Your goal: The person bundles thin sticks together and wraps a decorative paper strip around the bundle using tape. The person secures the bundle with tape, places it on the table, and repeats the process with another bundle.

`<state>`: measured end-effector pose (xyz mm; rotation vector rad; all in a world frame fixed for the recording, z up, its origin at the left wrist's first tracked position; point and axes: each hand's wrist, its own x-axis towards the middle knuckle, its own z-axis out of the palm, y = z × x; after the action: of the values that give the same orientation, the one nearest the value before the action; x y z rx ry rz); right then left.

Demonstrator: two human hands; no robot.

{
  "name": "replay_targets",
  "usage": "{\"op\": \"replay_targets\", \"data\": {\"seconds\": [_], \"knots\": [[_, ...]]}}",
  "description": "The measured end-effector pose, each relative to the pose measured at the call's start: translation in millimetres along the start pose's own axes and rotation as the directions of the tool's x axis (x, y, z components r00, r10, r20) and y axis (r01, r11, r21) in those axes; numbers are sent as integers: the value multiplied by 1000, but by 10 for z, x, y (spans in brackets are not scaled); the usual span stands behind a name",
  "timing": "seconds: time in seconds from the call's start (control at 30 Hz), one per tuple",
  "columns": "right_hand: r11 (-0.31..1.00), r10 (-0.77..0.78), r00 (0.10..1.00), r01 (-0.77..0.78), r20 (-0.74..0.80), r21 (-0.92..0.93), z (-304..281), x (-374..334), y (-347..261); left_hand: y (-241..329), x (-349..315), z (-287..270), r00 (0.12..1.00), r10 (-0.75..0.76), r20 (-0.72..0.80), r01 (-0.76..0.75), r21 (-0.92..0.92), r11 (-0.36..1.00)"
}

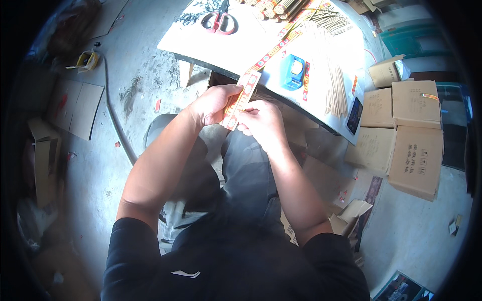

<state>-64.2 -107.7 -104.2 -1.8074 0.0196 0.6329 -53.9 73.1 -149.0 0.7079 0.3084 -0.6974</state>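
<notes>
Both my hands meet just in front of the white table (211, 45), above my lap. My left hand (213, 103) and my right hand (261, 120) pinch a narrow orange and red printed paper strip (240, 99) between them; what the strip wraps is hidden behind my fingers. More of the same strips (273, 50) lie in a line across the table towards its far side. A spread of thin pale sticks (334, 80) covers the table's right part.
Red-handled scissors (219, 22) lie at the table's far left. A blue tape dispenser (292, 71) and a dark phone (354, 115) sit on the right half. Cardboard boxes (409, 130) are stacked on the floor to the right; flattened cardboard (75, 108) lies at left.
</notes>
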Motion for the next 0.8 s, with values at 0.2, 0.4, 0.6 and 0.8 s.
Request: {"op": "replay_targets", "data": {"seconds": [0.2, 0.4, 0.6, 0.8], "knots": [[999, 6, 1000, -7, -10, -32, 2, -56, -62, -27, 51, -49, 1000, 9, 22, -8, -24, 1000], [1000, -10, 1000, 11, -19, 16, 52, -95, -119, -44, 110, -115, 1000, -4, 27, 5, -20, 1000], [999, -43, 999, 42, -20, -22, 58, -83, -87, -39, 85, -74, 1000, 7, 15, -6, -38, 999], [997, -69, 997, 68, -35, -32, 68, -93, -72, -41, 93, -95, 1000, -3, 14, 4, -31, 1000]]}}
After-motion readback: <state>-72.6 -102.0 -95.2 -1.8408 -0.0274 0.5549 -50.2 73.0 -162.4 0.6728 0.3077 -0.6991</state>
